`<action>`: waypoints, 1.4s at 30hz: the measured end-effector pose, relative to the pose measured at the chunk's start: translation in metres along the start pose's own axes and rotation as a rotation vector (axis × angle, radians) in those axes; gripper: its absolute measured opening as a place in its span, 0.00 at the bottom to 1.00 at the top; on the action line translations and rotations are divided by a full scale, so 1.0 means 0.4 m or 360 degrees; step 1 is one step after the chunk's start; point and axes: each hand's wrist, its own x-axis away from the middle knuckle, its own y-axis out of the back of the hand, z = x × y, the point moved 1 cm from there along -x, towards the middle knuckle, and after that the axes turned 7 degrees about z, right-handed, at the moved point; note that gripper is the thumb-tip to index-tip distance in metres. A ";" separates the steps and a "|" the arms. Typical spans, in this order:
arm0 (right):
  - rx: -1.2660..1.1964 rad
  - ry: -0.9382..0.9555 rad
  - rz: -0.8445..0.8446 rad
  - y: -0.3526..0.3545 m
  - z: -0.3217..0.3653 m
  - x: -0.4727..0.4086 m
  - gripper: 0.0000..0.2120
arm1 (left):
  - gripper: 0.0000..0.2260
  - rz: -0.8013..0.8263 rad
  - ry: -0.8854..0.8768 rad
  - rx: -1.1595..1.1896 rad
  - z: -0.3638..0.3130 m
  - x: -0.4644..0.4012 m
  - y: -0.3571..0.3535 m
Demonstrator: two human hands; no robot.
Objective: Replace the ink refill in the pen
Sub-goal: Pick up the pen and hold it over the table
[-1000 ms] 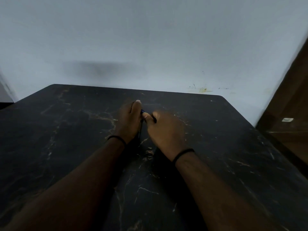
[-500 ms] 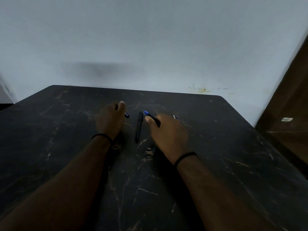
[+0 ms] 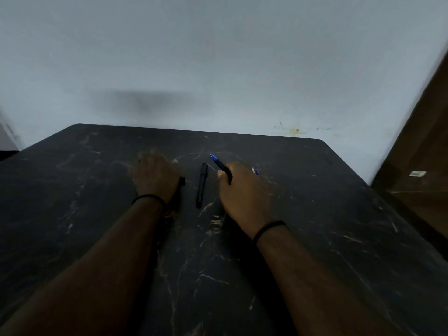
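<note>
My right hand rests on the black marble table and grips a black pen piece with a blue tip, which points up and left. A second black pen barrel lies loose on the table between my hands. My left hand is curled and blurred on the table to the left. A short dark pen part sticks out at its thumb side. Just beyond my right hand's knuckles, a small white and blue end shows; the rest of it is hidden.
The table's far edge meets a pale wall. A brown wooden door or panel stands past the table's right edge. A black band circles each wrist.
My hands were together at the table's middle and have pulled apart. The left hand slid left with a small part, the right stayed holding the blue-tipped piece, and the barrel between them came into view.
</note>
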 end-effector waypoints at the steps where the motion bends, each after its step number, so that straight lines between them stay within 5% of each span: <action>1: -0.0005 0.0017 -0.0033 0.001 0.000 0.000 0.12 | 0.17 -0.0094 -0.0045 0.0236 -0.010 0.005 0.008; 4: 0.0020 0.0034 -0.0145 0.009 -0.001 0.007 0.15 | 0.08 -0.0200 -0.0374 0.1114 -0.057 0.028 0.021; 8: -0.0212 -0.0078 -0.0096 0.012 0.003 -0.001 0.14 | 0.14 0.0391 -0.0393 0.1951 -0.089 0.050 0.003; 13: -0.0660 -0.0085 0.0167 0.007 0.030 0.006 0.17 | 0.15 0.1194 -0.0560 0.2430 -0.077 0.048 -0.014; 17: -0.1264 -0.0251 0.0499 0.011 0.044 0.019 0.15 | 0.15 0.1486 -0.0607 0.2576 -0.064 0.042 -0.009; 29: -0.1500 -0.0293 0.0665 0.010 0.045 0.023 0.14 | 0.12 0.1514 -0.0536 0.2515 -0.073 0.056 0.009; 42: -0.1183 -0.0102 0.0257 -0.013 0.038 0.005 0.15 | 0.10 0.1158 -0.0506 0.2578 -0.107 0.076 0.030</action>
